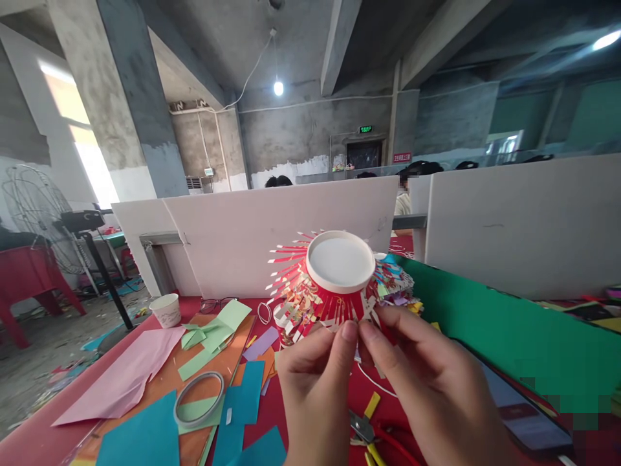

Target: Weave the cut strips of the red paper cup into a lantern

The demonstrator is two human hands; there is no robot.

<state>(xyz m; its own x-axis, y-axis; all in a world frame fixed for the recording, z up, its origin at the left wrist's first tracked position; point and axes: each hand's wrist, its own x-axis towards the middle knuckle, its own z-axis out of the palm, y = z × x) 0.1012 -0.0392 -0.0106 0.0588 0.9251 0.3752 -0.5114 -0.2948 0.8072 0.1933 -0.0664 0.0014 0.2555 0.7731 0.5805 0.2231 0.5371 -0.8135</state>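
In front of me is a paper cup point(340, 262), its round white base facing me and its red printed side cut into many narrow strips that fan outward. My left hand point(313, 382) pinches the tip of a strip at the cup's near side. Right beside it, my right hand point(422, 369) pinches at the same spot, thumbs and fingertips almost touching. What exactly lies between the fingertips is small and partly hidden. Below the hands lie pliers point(363, 427) with red and yellow handles.
Coloured paper, including a pink sheet point(126, 369) and blue pieces point(140, 430), covers the left of the red table. A tape roll point(198, 398) lies on it. A white paper cup point(165, 310) stands farther back. A phone point(524, 408) rests at right beside a green board point(485, 323). White partitions point(272, 239) stand behind.
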